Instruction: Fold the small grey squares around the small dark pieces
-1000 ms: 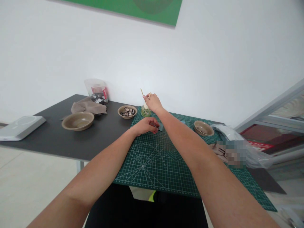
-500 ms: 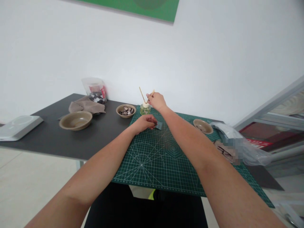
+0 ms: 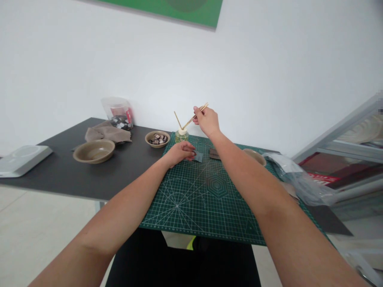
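My right hand (image 3: 207, 120) pinches a thin wooden stick (image 3: 196, 114) whose lower end sits in the neck of a small glass bottle (image 3: 181, 135) at the far edge of the green cutting mat (image 3: 209, 195). A second stick (image 3: 178, 119) stands in the same bottle. My left hand (image 3: 179, 153) rests on the mat with its fingers curled, pressing a small grey-blue patch (image 3: 198, 157). A darker patch (image 3: 214, 153) lies just right of it, beside my right forearm.
On the dark table (image 3: 60, 175) stand a large tan bowl (image 3: 93, 150), a small bowl of dark pieces (image 3: 157, 139), a clear plastic jar (image 3: 117, 113), a crumpled cloth (image 3: 104, 133) and a white device (image 3: 20, 159). Another tan bowl (image 3: 257, 156) and a plastic bag (image 3: 302, 179) lie right.
My right hand has risen and moved right, drawing the stick up and tilting it out of the bottle. My left hand stays on the patch. The camera shifted slightly.
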